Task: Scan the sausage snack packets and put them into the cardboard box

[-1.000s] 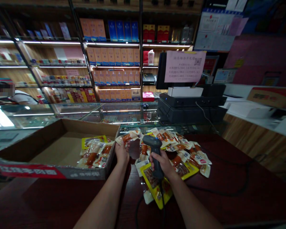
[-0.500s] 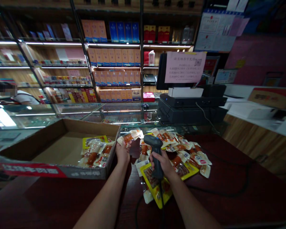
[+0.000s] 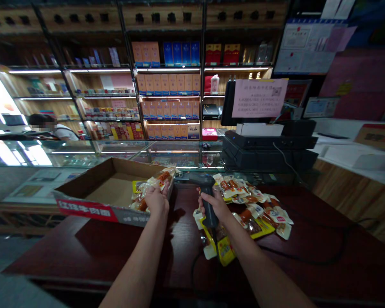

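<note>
My left hand (image 3: pixel 158 200) is closed on a sausage packet (image 3: pixel 164 175), above the right end of an open cardboard box (image 3: pixel 96 177). Inside the box, other sausage packets (image 3: pixel 141 201) lie partly hidden by that hand. A black barcode scanner (image 3: pixel 208 201) stands upright in my right hand (image 3: pixel 213 207), its fingers wrapped round the handle and its head pointing left. Under and beside the scanner spreads a pile of vacuum-packed sausages (image 3: pixel 248 192), with yellow snack bags (image 3: pixel 226 252) among them.
The dark red table (image 3: pixel 109 252) carries the box and the pile. A black cable (image 3: pixel 295 256) runs over its right side. Behind stand a glass counter (image 3: pixel 176 147), a cash register (image 3: pixel 266 145) and shelves of boxed goods (image 3: pixel 170 84). A person (image 3: pixel 56 128) is at the far left.
My left hand has carried the sausage packet left, from beside the scanner to over the box. The scanner stays in my right hand. The view has shifted left.
</note>
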The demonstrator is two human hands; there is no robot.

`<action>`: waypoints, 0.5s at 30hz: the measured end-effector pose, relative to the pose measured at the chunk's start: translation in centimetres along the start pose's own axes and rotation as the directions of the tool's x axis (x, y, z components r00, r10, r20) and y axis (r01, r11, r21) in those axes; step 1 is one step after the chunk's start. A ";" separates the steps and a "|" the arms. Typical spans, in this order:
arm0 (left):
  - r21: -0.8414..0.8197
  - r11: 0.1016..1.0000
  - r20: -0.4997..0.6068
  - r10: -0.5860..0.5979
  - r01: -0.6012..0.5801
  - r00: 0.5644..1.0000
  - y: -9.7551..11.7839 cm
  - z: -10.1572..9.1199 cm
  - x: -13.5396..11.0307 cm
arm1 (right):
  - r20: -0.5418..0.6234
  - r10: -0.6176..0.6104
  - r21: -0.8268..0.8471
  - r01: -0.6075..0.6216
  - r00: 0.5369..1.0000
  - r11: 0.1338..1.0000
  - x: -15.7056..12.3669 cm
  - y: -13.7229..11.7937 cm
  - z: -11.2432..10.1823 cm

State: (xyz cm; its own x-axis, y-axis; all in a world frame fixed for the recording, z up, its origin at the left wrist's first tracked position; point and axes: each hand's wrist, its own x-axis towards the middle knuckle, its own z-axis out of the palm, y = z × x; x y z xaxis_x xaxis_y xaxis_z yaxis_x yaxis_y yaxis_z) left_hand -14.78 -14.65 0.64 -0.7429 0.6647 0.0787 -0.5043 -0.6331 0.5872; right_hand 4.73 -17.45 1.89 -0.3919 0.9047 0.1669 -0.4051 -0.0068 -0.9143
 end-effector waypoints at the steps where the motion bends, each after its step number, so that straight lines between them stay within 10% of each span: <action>1: -0.004 0.999 -0.018 0.047 -0.047 0.999 0.6 -0.7 0.5 | 0.018 -0.006 -0.005 0.006 1.000 1.000 0.1 0.0 0.7; 8: 0.059 0.998 -0.146 0.023 -0.014 0.989 3.0 -4.2 2.4 | 0.062 0.010 -0.015 -0.009 0.998 1.000 -0.1 0.4 4.2; 15: 0.039 0.978 -0.105 0.210 -0.207 0.972 4.9 -3.7 0.8 | 0.021 -0.004 -0.025 0.005 1.000 1.000 -0.7 0.1 2.8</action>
State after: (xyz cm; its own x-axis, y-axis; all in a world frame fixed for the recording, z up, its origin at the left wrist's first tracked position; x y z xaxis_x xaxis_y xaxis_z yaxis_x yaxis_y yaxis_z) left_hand -19.51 -18.72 0.61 -0.8741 0.4719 0.1149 -0.3226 -0.7410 0.5889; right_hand 2.65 -19.27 2.71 -0.4073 0.8957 0.1784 -0.3864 0.0080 -0.9223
